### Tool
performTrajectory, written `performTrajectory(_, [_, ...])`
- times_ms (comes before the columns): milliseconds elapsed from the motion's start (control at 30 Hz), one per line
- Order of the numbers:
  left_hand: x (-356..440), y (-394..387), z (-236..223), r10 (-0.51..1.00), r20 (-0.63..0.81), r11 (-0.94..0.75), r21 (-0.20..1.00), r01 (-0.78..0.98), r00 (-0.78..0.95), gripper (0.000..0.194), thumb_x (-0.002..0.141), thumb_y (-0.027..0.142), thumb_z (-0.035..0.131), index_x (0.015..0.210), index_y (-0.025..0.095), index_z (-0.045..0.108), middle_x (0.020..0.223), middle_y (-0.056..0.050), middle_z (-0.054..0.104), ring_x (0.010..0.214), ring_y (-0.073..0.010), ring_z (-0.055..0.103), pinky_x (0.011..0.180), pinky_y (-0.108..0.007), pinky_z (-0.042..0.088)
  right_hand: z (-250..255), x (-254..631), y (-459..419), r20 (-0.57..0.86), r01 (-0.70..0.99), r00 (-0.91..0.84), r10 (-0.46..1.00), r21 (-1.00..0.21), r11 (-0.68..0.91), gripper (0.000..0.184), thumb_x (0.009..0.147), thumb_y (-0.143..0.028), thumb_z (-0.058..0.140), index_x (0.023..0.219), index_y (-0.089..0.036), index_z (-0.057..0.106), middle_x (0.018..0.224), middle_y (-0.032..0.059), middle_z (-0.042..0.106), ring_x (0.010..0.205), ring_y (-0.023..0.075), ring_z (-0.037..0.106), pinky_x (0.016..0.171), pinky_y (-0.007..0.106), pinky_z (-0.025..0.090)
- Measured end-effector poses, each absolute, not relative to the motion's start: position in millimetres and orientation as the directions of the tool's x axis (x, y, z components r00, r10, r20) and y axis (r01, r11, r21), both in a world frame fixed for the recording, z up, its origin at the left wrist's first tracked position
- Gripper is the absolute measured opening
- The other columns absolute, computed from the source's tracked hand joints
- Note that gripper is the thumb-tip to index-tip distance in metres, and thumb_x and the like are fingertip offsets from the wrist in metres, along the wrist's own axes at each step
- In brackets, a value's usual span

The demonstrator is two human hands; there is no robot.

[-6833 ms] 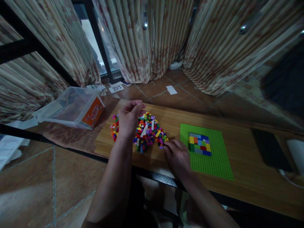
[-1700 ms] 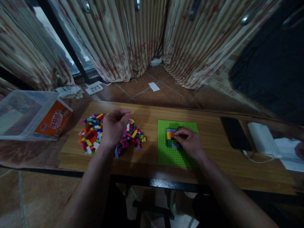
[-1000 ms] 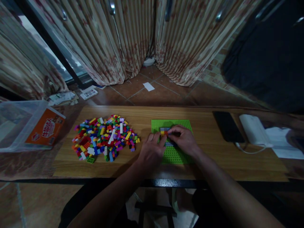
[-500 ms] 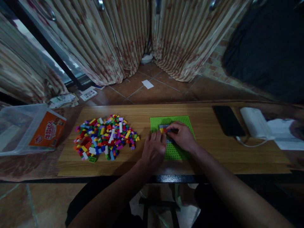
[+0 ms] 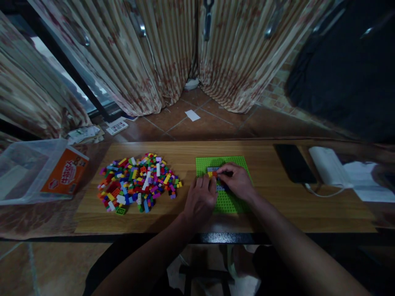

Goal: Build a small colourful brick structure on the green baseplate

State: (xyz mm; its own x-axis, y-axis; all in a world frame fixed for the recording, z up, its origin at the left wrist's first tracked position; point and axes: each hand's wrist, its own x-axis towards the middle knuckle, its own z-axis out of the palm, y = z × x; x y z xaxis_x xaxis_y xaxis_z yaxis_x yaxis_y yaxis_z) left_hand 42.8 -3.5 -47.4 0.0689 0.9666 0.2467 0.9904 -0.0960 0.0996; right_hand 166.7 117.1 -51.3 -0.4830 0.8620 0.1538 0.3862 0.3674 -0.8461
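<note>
the left hand curls at the near left of the brick block, the right hand pinched at its right; whether either clasps a piece, i cannot tell. seating a brick seems in hand, calling for alignment and even pressure. low on the green baseplate, the block shows yellow and orange, then grey at its far edge.

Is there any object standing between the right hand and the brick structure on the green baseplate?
Nothing visible: the right hand is at the brick structure on the baseplate. The left hand is near its left side.
</note>
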Motion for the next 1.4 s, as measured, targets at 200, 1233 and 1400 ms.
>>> performTrajectory(200, [40, -4, -52, 0.953, 0.301, -0.082, 0.194, 0.978, 0.02, 0.043, 0.092, 0.03, 0.056, 0.13, 0.01, 0.054, 0.136, -0.02, 0.053, 0.113, -0.0304, 0.055, 0.094, -0.046, 0.048, -51, 167, 117, 0.168, 0.388, -0.48, 0.861, -0.84, 0.38, 0.008, 0.075, -0.029, 0.065, 0.074, -0.023, 0.07, 0.079, 0.0028, 0.067, 0.077, 0.0184, 0.061, 0.075, 0.035, 0.047])
performTrajectory(1233, [51, -3, -49, 0.932, 0.361, -0.156, 0.345, 0.926, 0.023, 0.029, 0.097, 0.012, 0.037, 0.122, 0.009, 0.051, 0.117, -0.014, 0.066, 0.113, -0.0246, 0.057, 0.109, -0.045, 0.039, -52, 164, 116, 0.152, 0.416, -0.482, 0.863, -0.827, 0.378, 0.007, 0.076, -0.027, 0.066, 0.076, -0.023, 0.071, 0.081, 0.0033, 0.067, 0.079, 0.0194, 0.061, 0.077, 0.037, 0.048])
performTrajectory(1400, [49, -2, -54, 0.924, 0.382, -0.156, 0.363, 0.919, 0.006, 0.028, 0.095, 0.013, 0.041, 0.121, 0.012, 0.051, 0.119, -0.014, 0.066, 0.113, -0.0258, 0.059, 0.106, -0.048, 0.042, -52, 163, 115, 0.181, 0.424, -0.477, 0.86, -0.81, 0.406, 0.006, 0.076, -0.024, 0.065, 0.074, -0.023, 0.071, 0.081, 0.0032, 0.069, 0.082, 0.0204, 0.061, 0.082, 0.039, 0.047])
